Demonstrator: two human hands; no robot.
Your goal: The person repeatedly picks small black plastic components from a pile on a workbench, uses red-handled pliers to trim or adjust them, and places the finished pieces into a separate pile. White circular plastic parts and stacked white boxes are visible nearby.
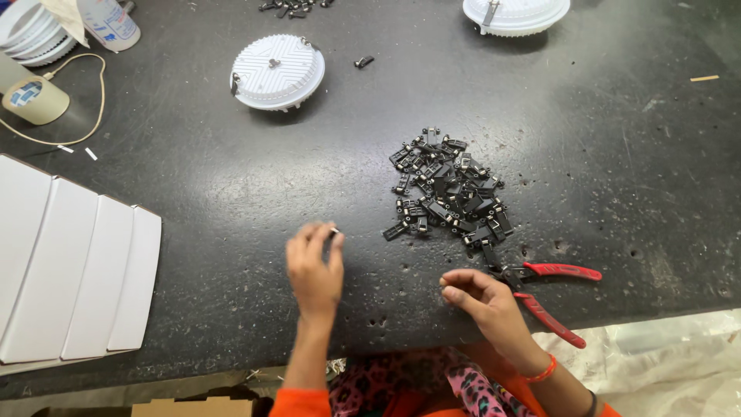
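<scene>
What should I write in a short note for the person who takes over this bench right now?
Left hand: pinches one small black clip at its fingertips.
Right hand: curled, empty as far as visible, beside the red-handled pliers.
Pile of black clips lies ahead of the hands.
Round white housing sits behind, a second one at the far edge.
Done: one clip picked. Left: the pile.

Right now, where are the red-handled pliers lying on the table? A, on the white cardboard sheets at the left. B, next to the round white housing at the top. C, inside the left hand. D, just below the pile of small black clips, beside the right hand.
D: the red-handled pliers lie on the dark table just below the pile of small black clips, beside the right hand.
</scene>
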